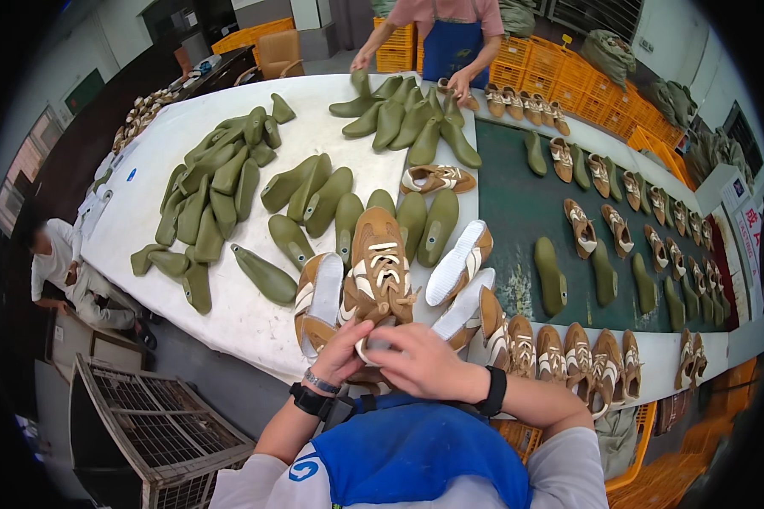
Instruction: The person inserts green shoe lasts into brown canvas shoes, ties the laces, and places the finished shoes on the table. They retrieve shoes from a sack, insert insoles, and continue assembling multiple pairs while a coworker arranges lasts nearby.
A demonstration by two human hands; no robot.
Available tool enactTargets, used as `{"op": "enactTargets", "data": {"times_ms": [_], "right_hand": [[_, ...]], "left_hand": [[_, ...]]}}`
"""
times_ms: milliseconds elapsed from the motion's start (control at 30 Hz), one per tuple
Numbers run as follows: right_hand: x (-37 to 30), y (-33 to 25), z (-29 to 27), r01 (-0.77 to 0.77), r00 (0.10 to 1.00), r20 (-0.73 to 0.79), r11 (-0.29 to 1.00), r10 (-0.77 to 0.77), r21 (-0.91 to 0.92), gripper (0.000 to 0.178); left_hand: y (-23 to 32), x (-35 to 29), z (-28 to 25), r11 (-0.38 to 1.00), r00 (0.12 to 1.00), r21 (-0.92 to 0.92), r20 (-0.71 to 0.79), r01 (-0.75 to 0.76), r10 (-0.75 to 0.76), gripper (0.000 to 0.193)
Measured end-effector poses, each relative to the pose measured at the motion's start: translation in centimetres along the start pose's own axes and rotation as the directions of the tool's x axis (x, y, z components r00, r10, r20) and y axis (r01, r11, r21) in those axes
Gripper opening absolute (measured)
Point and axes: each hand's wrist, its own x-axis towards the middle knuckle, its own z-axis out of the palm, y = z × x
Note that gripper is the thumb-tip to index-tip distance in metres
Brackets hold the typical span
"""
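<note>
Left hand (341, 355) and right hand (418, 355) both pinch heel of low brown-and-cream suede-looking lace-up shoe (379, 263); shoe at twelve o'clock, long axis six-to-twelve, toe away; hands equally near.

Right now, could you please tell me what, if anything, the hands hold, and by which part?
The left hand and right hand hold a brown laced shoe by its heel end.

Bright, even light falls on the white desk (178, 140), leaving soft shadows beside the green foot shapes (263, 274); the floor (216, 369) at lower left is dimmer. The central shoe (375, 233) looks fairly sharp, while fisheye distortion bends the outer edges, which fade into black.
</note>
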Motion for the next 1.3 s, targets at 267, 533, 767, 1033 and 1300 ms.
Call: {"op": "enactTargets", "data": {"times_ms": [267,533,767,1033,1300], "right_hand": [[-4.5,2.9,-3.7,-0.229,0.79,0.56,0.968,0.248,-0.107,0.021],[-5.5,4.1,-3.2,-0.277,0.818,0.516,0.96,0.255,-0.035,0.028],[-4.3,4.5,-4.2,-0.437,0.814,0.484,0.888,0.322,0.143,0.027],[-2.7,5.1,-3.4,-0.429,0.715,0.6,0.903,0.358,-0.029,0.022],[3.7,14.2,7.9,-0.107,0.658,0.659,0.911,0.365,-0.398,0.026]], "left_hand": [[2.4,2.0,-3.6,0.211,0.83,0.967,0.003,-0.145,0.558,0.048],[9.4,4.5,-15.3,0.0,0.851,0.893,-0.43,0.451,0.301,0.064],[13.7,3.4,-8.3,0.388,0.755,0.894,-0.094,-0.222,0.649,0.044],[9.3,4.0,-5.8,-0.271,0.593,0.925,0.379,-0.267,0.71,0.042],[6.9,-1.2,-12.6,-0.029,0.304,0.966,0.11,-0.258,0.946,0.043]]}}
